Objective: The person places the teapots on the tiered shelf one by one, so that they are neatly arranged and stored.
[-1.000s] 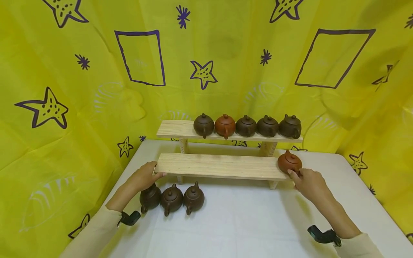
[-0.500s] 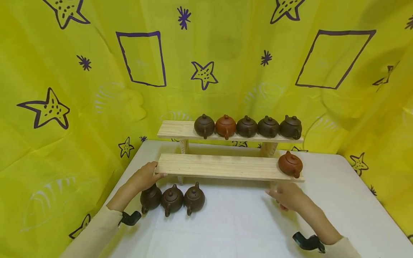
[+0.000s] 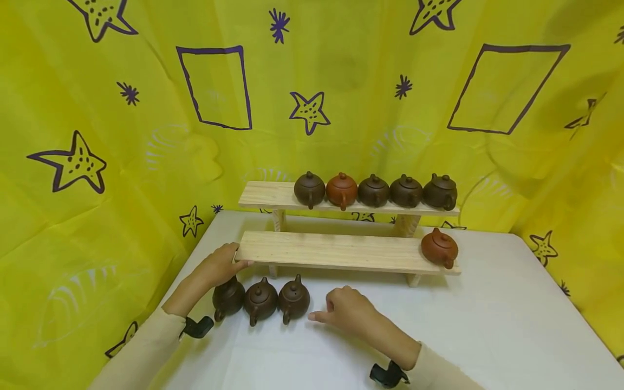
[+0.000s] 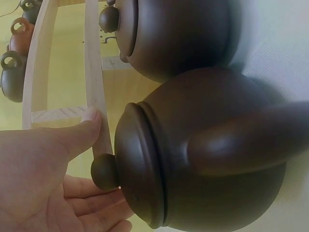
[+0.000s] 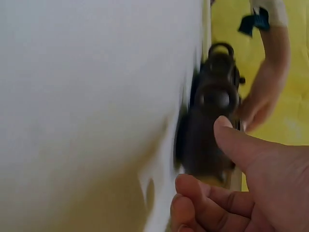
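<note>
Three dark brown teapots stand in a row on the white table: a left one (image 3: 229,299), a middle one (image 3: 261,301) and a right one (image 3: 294,299). My left hand (image 3: 219,266) grips the left end of the lower board of a two-tier wooden shelf (image 3: 322,250); in the left wrist view its thumb (image 4: 89,126) lies on the board's edge, near a teapot's lid (image 4: 137,164). My right hand (image 3: 352,314) is just right of the right teapot, holding nothing, thumb out and fingers loosely bent. A reddish-brown teapot (image 3: 439,248) sits at the lower board's right end.
The upper board (image 3: 265,194) carries several teapots on its middle and right part, dark ones and one orange-brown teapot (image 3: 342,190). A yellow patterned curtain (image 3: 312,65) surrounds the white table (image 3: 512,314) at the back and sides.
My right hand has let go of the reddish-brown teapot on the lower board and moved left and toward me, over to the three dark teapots. The left hand stays in place.
</note>
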The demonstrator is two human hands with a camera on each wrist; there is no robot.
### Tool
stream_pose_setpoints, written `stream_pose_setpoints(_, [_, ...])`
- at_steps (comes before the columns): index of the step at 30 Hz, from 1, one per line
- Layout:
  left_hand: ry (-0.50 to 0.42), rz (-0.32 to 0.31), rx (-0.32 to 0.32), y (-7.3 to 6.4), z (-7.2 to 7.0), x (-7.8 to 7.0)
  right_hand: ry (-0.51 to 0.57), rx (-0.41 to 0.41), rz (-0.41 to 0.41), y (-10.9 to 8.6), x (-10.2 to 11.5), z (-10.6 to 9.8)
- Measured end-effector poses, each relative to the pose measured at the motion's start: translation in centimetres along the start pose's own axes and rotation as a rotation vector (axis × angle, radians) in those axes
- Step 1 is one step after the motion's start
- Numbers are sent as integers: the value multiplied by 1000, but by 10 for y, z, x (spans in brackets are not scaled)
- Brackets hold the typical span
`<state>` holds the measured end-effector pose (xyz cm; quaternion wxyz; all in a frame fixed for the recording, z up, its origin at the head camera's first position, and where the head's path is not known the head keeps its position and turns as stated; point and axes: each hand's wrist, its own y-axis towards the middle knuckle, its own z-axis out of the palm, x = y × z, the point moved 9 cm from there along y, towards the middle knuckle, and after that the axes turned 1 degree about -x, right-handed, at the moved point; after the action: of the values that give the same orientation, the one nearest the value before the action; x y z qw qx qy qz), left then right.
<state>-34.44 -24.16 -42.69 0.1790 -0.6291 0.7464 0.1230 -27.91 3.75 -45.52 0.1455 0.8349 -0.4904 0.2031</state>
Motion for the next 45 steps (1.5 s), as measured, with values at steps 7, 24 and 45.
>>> stream_pose_setpoints(7, [-3, -8, -6, -2, -2, 1, -131, 24, -74, 15, 49, 33])
stream_pose_setpoints(24, [1, 4, -2, -2, -2, -3, -146, 65, 21, 8, 36, 28])
stream_pose_setpoints(45, [-5, 18, -1, -2, -4, -4, 14, -18, -112, -7, 22, 14])
